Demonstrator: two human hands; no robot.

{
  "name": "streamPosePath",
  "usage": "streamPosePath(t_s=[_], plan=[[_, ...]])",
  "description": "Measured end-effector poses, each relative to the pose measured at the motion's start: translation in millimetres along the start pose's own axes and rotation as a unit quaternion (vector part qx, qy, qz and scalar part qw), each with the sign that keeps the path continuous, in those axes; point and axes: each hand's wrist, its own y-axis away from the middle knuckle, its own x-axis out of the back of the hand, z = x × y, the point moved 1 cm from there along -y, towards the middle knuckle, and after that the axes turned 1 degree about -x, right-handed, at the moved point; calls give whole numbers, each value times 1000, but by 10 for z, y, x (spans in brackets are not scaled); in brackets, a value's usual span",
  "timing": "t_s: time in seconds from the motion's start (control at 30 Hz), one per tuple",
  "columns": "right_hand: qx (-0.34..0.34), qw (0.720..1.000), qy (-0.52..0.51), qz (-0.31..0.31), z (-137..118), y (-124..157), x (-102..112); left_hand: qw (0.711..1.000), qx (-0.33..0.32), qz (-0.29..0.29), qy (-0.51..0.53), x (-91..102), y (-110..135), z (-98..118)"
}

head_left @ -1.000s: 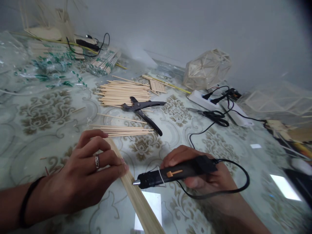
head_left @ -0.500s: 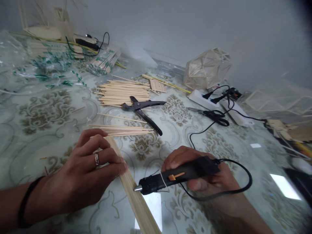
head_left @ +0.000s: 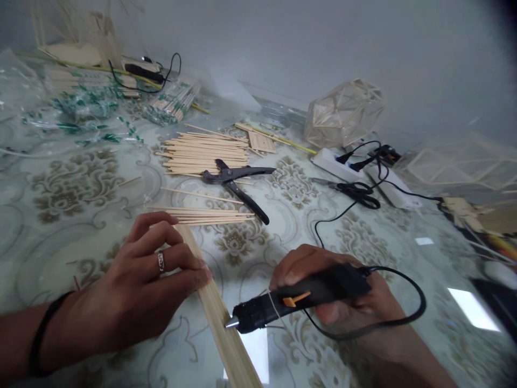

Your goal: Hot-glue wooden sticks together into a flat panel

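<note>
A long flat strip of pale wood (head_left: 232, 350) runs from mid-table down to the bottom edge. My left hand (head_left: 155, 275), with a ring and a black wristband, is closed on the strip's upper part, thumb and fingertips along its edges. In my right hand (head_left: 343, 291) is a black hot glue gun (head_left: 299, 296) with an orange trigger and a wire stand. Its metal nozzle points left at the strip's surface; whether it touches I cannot tell. Several thin wooden sticks (head_left: 214, 216) lie just beyond my left fingertips.
Black cutting pliers (head_left: 238, 183) lie against a pile of wooden sticks (head_left: 205, 153). Black-handled scissors (head_left: 355, 194) rest near white power strips (head_left: 337, 164) with cords. Geometric stick frames (head_left: 345, 113) stand at the back right. Plastic-wrapped stick bundles (head_left: 173, 102) are at the back left.
The glue gun in my right hand has shifted slightly down the strip, toward me and to the right. My left hand keeps its place on the wood.
</note>
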Motion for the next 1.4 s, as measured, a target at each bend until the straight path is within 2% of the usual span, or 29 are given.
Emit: streamPosePath(t_s=[0.4, 0.63, 0.73, 0.9, 1.1, 1.27, 1.4], plan=[[-7, 999, 24, -36, -50, 27, 67, 1000, -10, 7, -19, 11, -44, -24], [8, 999, -6, -52, -76, 9, 36, 999, 23, 23, 20, 13, 8, -6], [11, 999, 12, -45, -56, 9, 44, 999, 24, 29, 13, 3, 5, -19], [-4, 999, 43, -26, -21, 0, 44, 1000, -15, 6, -11, 0, -2, -48], [-3, 999, 51, -13, -2, -17, 10, 1000, -2, 10, -18, -4, -7, -9], [19, 995, 91, 25, 0, -44, 20, 1000, -7, 6, -4, -11, 18, 19], [24, 989, 144, -15, -6, -74, -30, 1000, -14, 15, -17, 37, 14, 17]])
